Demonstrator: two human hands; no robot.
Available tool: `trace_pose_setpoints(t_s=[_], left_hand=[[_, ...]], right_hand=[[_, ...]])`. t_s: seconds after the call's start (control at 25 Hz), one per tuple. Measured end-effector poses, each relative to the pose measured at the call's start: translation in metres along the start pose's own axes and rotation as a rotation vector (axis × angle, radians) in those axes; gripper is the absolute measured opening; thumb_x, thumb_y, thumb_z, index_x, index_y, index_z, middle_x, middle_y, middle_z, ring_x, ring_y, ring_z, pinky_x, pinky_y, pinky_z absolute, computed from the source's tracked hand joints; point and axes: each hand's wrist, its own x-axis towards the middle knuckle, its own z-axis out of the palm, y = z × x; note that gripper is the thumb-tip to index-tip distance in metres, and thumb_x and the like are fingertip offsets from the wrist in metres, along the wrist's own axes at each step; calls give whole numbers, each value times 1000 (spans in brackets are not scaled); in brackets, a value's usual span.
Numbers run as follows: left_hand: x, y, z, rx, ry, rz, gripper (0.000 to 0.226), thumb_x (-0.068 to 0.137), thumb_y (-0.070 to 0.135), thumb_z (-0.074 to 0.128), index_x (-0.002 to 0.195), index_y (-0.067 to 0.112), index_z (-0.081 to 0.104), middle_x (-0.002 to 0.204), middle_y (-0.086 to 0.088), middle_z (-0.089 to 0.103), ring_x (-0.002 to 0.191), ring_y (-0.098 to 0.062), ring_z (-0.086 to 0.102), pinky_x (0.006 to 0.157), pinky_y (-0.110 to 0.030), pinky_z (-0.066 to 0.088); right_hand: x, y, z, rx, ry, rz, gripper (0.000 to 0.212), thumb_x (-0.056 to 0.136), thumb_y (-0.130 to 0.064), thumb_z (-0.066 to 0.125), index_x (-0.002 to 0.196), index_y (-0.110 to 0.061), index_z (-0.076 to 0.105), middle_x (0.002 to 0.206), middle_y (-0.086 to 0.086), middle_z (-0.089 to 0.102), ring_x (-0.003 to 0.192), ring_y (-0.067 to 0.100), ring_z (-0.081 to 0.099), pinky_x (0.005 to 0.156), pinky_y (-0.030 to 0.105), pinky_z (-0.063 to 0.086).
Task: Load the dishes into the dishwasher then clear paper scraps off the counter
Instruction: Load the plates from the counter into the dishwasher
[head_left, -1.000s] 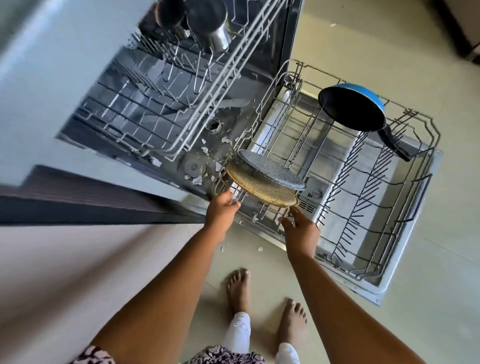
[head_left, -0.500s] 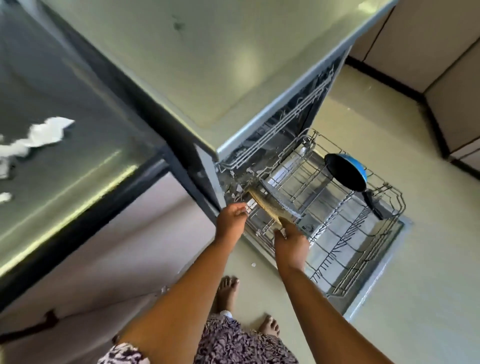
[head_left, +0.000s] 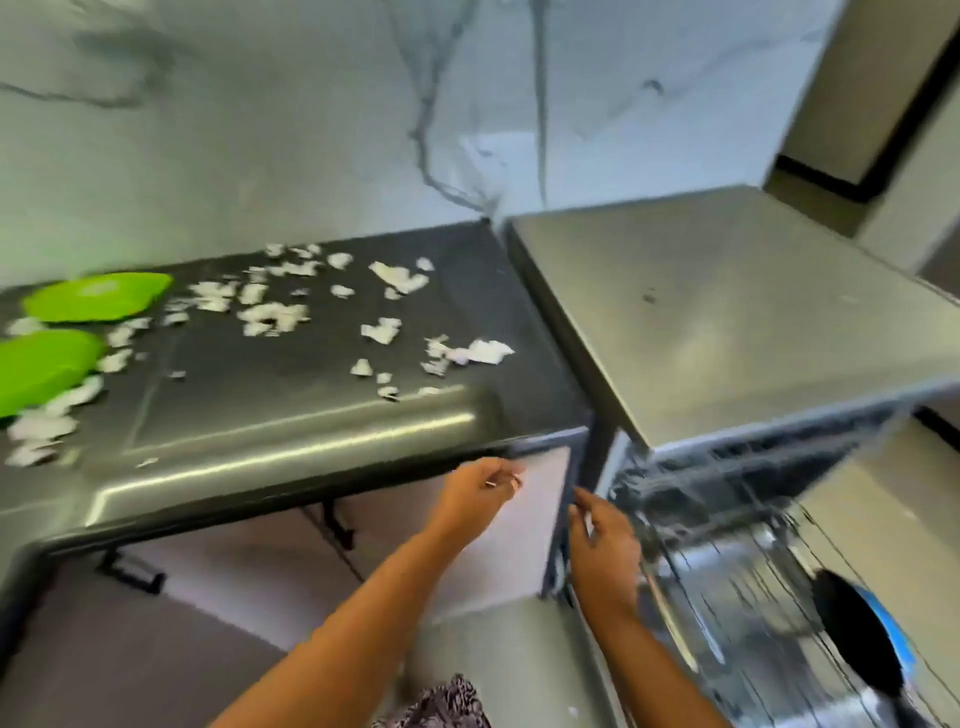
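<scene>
Frame is motion-blurred. Both hands hang in the air in front of the counter's front edge, holding nothing. The left hand (head_left: 480, 491) has loosely curled fingers and sits just below the dark counter (head_left: 291, 421). The right hand (head_left: 602, 545) has relaxed fingers and is near the gap between the cabinet side and the dishwasher (head_left: 727, 312).

The dishwasher stands open just right of the counter, its grey top level with it. Its lower rack (head_left: 748, 587) is pulled out (wires smeared by blur). A blue pan (head_left: 862, 639) with a black inside sits in the rack at the far right, handle toward the bottom edge of the frame.

Paper scraps (head_left: 270, 317) are scattered white across the counter, from the left edge to near the right end. Two green plates lie at the counter's left: one further back (head_left: 98, 296), one nearer the front (head_left: 44, 364), with scraps touching and around both.

A grey-veined marble wall (head_left: 311, 130) rises behind the counter. Black cabinet handles (head_left: 130, 574) show under it.
</scene>
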Motion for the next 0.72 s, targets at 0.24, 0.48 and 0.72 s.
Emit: trace_pose_setpoints(t_s=[0.24, 0.48, 0.72], left_hand=[[-36, -2, -161, -205, 463, -22, 14, 88, 3, 59, 95, 12, 67, 82, -9, 66, 71, -17, 61, 73, -27, 52], [-100, -44, -310, -417, 849, -92, 20, 88, 0, 56, 82, 17, 65, 78, -5, 66, 68, -15, 58, 62, -20, 46], [-186, -126, -457, -506, 1444, -279, 14, 85, 1, 56, 85, 10, 67, 94, -14, 70, 88, -31, 63, 87, -41, 50]], right_hand=[[13, -95, 81, 89, -187, -265, 24, 87, -15, 56, 102, -1, 68, 98, 12, 69, 94, 29, 61, 84, 43, 51], [-15, -208, 193, 166, -430, -448, 29, 88, -28, 54, 97, -5, 70, 90, 7, 69, 88, 26, 63, 80, 38, 50], [-77, -299, 298, 167, -792, -679, 34, 87, -40, 48, 96, -15, 70, 90, -7, 67, 89, 12, 62, 79, 32, 50]])
